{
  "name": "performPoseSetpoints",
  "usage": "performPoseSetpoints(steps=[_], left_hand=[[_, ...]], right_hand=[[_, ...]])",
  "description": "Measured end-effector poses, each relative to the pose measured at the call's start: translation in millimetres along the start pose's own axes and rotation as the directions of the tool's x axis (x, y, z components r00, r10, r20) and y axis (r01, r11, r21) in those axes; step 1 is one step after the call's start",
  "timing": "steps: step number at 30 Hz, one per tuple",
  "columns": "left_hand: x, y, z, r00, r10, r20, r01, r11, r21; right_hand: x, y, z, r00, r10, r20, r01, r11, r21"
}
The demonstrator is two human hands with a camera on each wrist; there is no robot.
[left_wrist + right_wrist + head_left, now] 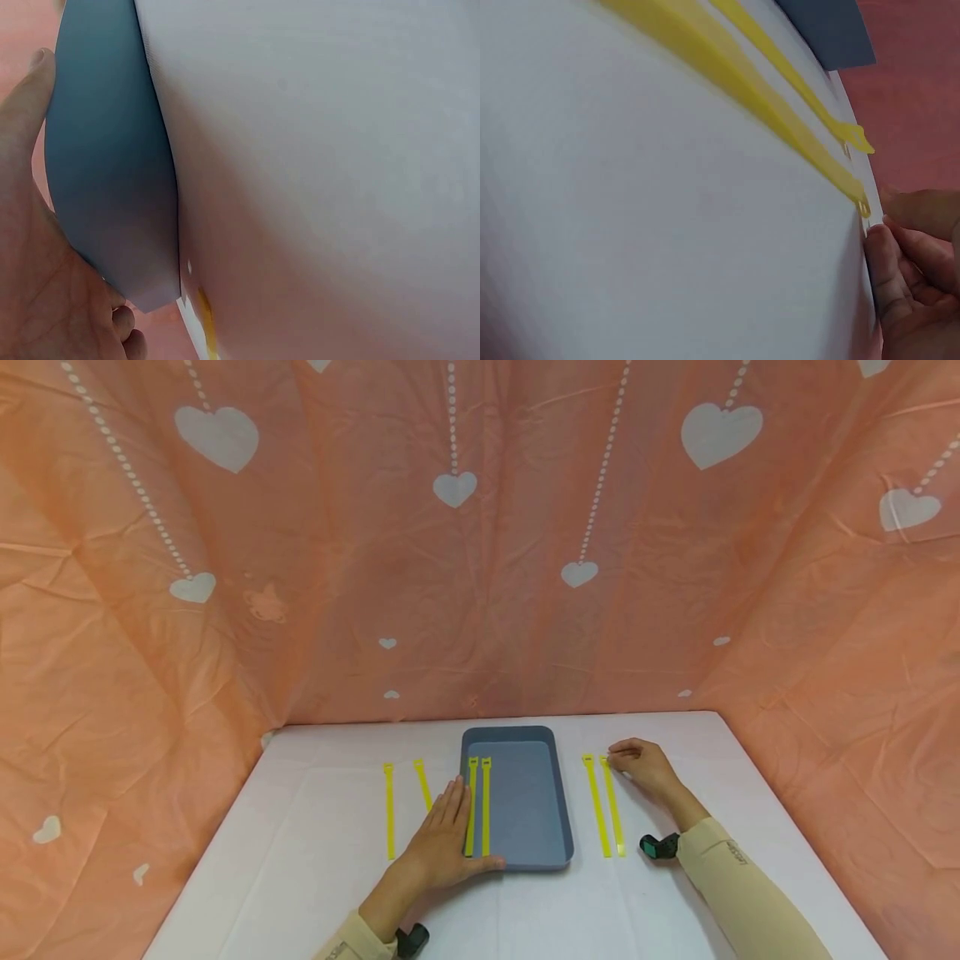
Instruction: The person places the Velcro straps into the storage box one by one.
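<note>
A blue-grey tray [525, 810] sits on the white table, with two yellow cable ties [486, 806] lying lengthwise along its left side. My left hand [442, 843] rests at the tray's left edge, fingers straight and thumb along the near rim; in the left wrist view it lies against the tray's wall [112, 165]. Right of the tray are two more yellow cable ties [597, 806], flat and side by side, slotted heads away from me. My right hand [645, 768] has its fingertips right at the head of the outer cable tie [847, 180], fingers bent.
Left of the tray lie two further yellow cable ties [389, 810], one partly covered by the left hand. An orange curtain [480, 610] with white hearts encloses the back and sides of the table [315, 860].
</note>
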State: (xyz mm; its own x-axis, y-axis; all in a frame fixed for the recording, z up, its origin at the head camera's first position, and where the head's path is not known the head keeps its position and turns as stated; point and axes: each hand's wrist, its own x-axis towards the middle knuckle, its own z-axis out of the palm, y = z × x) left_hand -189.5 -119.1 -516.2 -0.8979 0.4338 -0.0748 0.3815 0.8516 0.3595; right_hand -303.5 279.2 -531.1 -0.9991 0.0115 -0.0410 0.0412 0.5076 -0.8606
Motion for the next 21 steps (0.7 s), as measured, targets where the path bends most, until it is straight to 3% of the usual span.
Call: performPoseSetpoints(steps=[21], left_hand=[[0.6,-2.5,3.5,1.0,0.002,0.003,-0.002,1.0,-0.001]], right_hand=[[0.7,2.8,5.3,0.999,-0.042,-0.02,0.04,0.996,-0.08]])
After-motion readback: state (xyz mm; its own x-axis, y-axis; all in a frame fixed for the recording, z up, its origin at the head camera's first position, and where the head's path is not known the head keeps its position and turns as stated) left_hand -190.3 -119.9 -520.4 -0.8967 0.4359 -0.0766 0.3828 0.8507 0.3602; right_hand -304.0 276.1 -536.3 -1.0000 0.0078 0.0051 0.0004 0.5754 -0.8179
